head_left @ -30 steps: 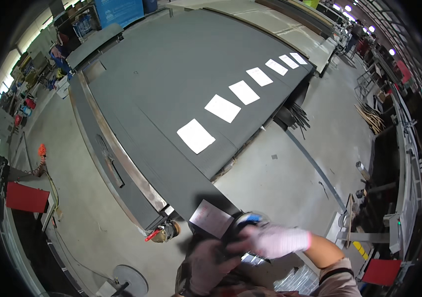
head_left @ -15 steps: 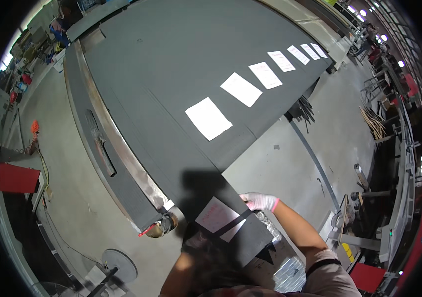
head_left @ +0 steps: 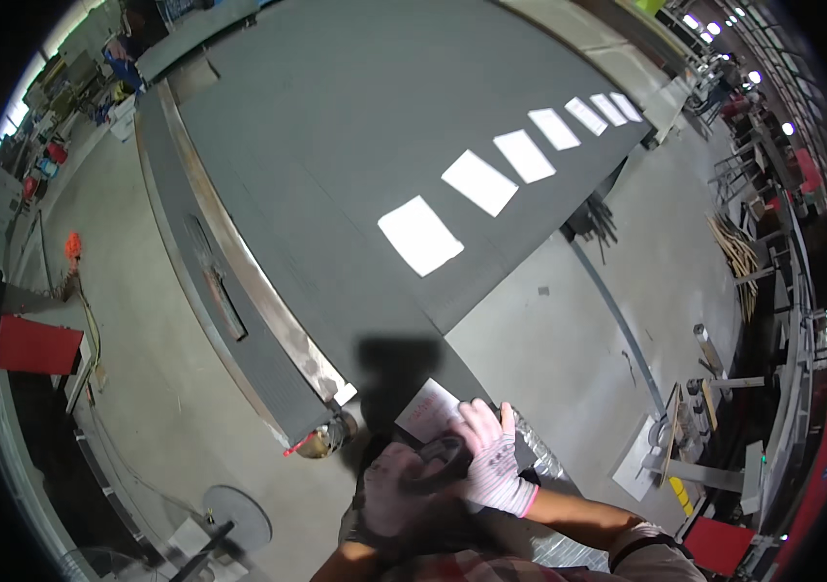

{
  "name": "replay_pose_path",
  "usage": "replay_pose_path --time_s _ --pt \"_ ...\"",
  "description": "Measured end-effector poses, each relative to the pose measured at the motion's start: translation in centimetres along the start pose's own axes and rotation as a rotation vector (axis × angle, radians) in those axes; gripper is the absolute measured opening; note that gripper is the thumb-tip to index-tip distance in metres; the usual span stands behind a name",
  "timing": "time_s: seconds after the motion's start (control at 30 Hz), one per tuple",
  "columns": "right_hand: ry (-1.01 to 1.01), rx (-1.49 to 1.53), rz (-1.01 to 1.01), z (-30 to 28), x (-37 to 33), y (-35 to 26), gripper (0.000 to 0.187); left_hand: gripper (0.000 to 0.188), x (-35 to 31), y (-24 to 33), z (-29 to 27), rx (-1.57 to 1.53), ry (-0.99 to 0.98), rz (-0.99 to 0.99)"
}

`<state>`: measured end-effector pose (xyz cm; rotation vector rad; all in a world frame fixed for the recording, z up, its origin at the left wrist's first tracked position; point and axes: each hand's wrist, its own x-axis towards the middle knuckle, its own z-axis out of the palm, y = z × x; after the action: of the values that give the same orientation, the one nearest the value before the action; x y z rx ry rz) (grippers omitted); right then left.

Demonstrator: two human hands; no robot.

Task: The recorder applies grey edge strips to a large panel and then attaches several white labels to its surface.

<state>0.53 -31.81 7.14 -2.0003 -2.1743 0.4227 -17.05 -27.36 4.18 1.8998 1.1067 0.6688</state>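
In a striped white-and-pink glove, my right hand (head_left: 493, 466) lies over the right side of a white sheet of paper with pink writing (head_left: 427, 411), fingers stretched out. My left hand (head_left: 392, 490), gloved and in deep shadow, is closed around what looks like a roll of dark tape (head_left: 445, 460). This ring-shaped roll sits between my hands, by the paper's lower edge. Shadow and blur hide part of the left fingers. The paper lies on the near narrow end of a large dark grey sheet (head_left: 336, 242). Any strip beneath my right hand is hidden.
Several white papers (head_left: 421, 236) lie in a row along the sheet's right edge. A metal rail (head_left: 239, 252) borders its left side. A roller end (head_left: 326, 436) sits at near left. Silvery wrapping (head_left: 540, 451) shows beside my right hand; a round disc (head_left: 237, 516) stands lower left.
My right hand has moved from the sheet's edge onto the paper, beside my left hand. The dark strip across the paper is now covered, and the roll shows between my hands.
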Motion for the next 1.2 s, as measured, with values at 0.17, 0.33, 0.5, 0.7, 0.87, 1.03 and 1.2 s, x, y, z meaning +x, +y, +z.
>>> replay_pose_path --time_s 0.17,0.33,0.5,0.7,0.87,1.03,1.2 --pt "-0.347 0.768 -0.391 -7.7 4.2 1.1 0.031 0.041 0.3 1.6 0.6 -0.008 0.102 -0.074" --pt "-0.644 0.282 0.056 -6.0 6.3 9.8 0.023 0.057 0.4 -0.1 1.7 -0.391 0.050 -0.649" --pt "-0.626 -0.218 0.310 2.5 4.0 13.9 0.042 0.052 1.6 -3.4 2.9 -0.667 -0.227 -0.442" --pt "-1.018 0.300 0.252 -3.9 4.8 11.5 0.096 0.047 -2.1 -5.4 4.7 0.481 -0.736 0.192" --pt "-0.682 0.282 0.307 -3.3 8.3 9.5 0.103 0.083 6.7 5.7 -1.3 -0.693 -0.274 -1.309" --pt "-1.045 0.063 0.243 -3.5 6.3 9.1 0.107 0.065 -1.4 -3.1 5.9 0.184 -0.114 -0.037" --pt "-0.822 0.270 0.363 -0.8 6.5 10.0 0.106 0.056 3.0 -2.0 5.3 -0.511 0.158 -0.813"
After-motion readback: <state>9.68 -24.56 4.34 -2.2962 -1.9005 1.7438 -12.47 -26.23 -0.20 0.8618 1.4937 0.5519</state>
